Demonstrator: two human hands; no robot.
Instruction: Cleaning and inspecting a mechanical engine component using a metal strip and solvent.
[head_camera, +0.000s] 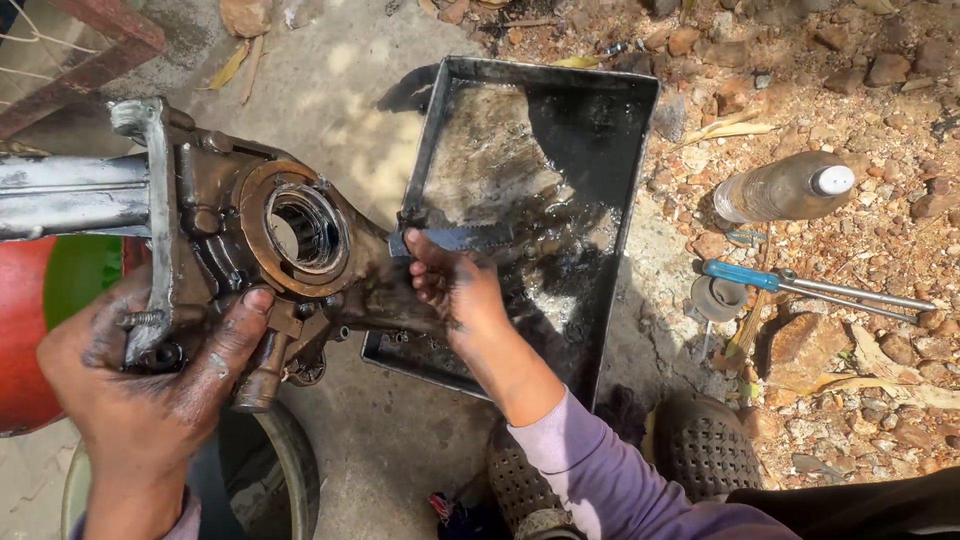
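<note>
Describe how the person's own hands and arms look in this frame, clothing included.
Both hands are bare, without gloves, and smeared with dark grease. The left hand shows black grime over knuckles and thumb, with a pale lilac cuff barely visible at the wrist. The right hand is oil-stained too; its forearm runs into a pale lilac long sleeve, pushed up.

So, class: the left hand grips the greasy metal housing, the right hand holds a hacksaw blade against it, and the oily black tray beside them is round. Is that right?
Not quite. In the head view the tray is rectangular, not round. The rest stands: the left hand grips the metal housing, and the right hand holds a hacksaw blade against it.
</note>
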